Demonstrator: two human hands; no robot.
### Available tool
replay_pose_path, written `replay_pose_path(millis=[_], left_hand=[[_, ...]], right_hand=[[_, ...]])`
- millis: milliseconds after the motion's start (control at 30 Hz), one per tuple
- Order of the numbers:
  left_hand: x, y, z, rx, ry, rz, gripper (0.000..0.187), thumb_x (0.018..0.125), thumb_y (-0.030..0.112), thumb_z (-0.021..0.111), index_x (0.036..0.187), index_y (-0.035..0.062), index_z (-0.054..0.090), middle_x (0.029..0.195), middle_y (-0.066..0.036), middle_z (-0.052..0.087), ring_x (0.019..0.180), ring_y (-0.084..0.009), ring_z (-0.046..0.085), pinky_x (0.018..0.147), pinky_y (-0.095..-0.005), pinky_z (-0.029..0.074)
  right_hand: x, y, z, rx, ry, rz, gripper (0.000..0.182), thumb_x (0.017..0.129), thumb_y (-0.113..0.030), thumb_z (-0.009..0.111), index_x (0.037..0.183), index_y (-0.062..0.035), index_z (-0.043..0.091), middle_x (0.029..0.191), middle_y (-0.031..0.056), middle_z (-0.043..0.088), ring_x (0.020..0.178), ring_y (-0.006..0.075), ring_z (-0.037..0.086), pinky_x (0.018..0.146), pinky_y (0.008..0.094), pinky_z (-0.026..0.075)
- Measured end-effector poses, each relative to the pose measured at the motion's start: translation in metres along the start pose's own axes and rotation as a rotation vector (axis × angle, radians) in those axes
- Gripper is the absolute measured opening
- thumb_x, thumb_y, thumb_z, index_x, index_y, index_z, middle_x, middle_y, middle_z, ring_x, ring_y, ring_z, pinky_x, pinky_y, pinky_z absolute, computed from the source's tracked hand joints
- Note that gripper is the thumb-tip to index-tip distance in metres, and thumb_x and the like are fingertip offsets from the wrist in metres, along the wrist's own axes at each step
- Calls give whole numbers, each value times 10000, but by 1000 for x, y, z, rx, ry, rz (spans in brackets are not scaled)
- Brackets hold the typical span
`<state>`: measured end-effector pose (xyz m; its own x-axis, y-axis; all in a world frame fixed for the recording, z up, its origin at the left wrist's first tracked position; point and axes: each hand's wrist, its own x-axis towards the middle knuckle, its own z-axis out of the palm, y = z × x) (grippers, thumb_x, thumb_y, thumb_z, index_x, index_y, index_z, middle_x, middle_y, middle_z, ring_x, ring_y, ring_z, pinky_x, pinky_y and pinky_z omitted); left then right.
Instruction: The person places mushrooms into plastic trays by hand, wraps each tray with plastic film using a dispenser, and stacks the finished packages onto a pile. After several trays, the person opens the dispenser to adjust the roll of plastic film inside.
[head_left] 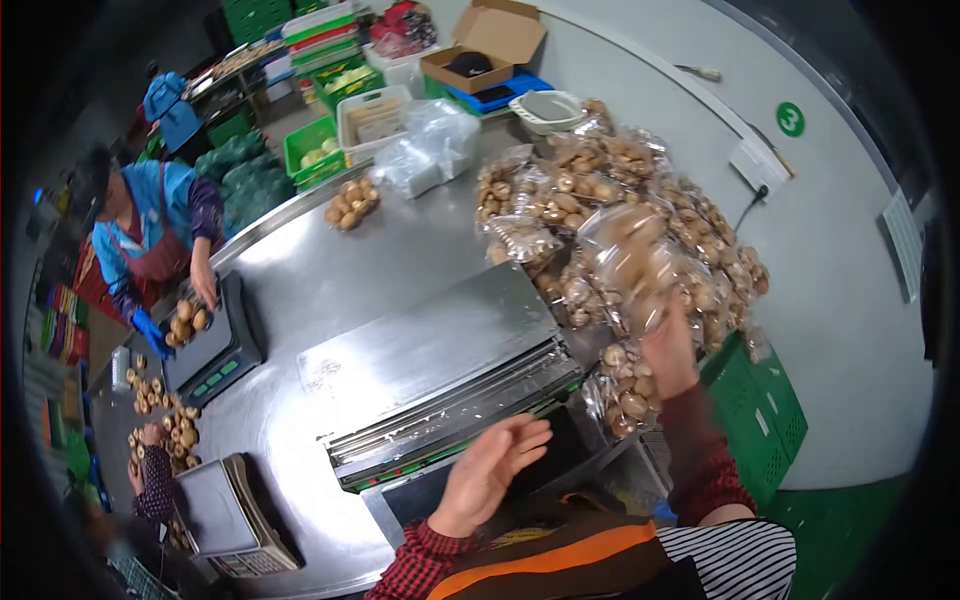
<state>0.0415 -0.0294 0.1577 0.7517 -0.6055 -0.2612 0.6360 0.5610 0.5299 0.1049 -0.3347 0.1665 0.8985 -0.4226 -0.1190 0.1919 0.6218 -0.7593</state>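
Observation:
My right hand (670, 350) reaches up to the pile at the right, with a clear plastic bag of mushrooms (630, 250) at its fingertips. Both the bag and the fingers are smeared by motion, so the exact grip is hard to see. Over the near edge of the wrapping machine (440, 390), my left hand (490, 470) is held in the air with nothing in it, palm turned inward and fingers stretched out. Beside my right wrist lies another bag of mushrooms (627, 390). Many more packed bags (560, 190) are heaped behind it against the wall.
Loose mushrooms (352, 204) and clear plastic bags (430, 140) lie on the steel table (290, 330). At the left, a co-worker in blue (150, 220) handles mushrooms on a scale (215, 345). A second scale (220, 510) stands nearer. A green crate (760, 410) is at the right.

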Motion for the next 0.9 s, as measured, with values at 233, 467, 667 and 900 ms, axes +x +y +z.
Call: replay_pose_path(millis=[233, 467, 667, 900], left_hand=[[6, 110, -83, 300, 533, 441, 251, 1004, 206, 525, 1137, 2, 588, 974, -75, 625, 896, -169, 601, 802, -298, 490], [27, 173, -103, 418, 728, 700, 140, 981, 91, 519, 1049, -18, 574, 899, -84, 617, 842, -175, 603, 786, -294, 481], [-5, 169, -134, 634, 1107, 945, 156, 998, 172, 524, 1038, 26, 562, 903, -65, 579, 830, -154, 561, 755, -285, 456], [-49, 159, -164, 620, 1340, 1036, 211, 998, 220, 545, 1082, 27, 564, 946, -92, 612, 825, -166, 559, 722, -278, 441]], right_hand=[[92, 84, 47, -343, -266, 437, 331, 997, -318, 544, 1160, -33, 586, 1013, 75, 681, 831, 126, 621, 698, 258, 505], [283, 269, 161, -763, -573, 556, 249, 952, -253, 602, 1081, -40, 602, 918, 45, 684, 747, 92, 628, 623, 229, 508], [372, 428, 195, -1589, -911, -93, 426, 867, -209, 608, 1242, -20, 538, 1056, 200, 661, 1022, 336, 643, 871, 462, 515], [386, 474, 234, -1740, -765, -243, 505, 891, -129, 473, 1395, -105, 446, 1235, 210, 599, 1147, 390, 571, 978, 477, 443]])
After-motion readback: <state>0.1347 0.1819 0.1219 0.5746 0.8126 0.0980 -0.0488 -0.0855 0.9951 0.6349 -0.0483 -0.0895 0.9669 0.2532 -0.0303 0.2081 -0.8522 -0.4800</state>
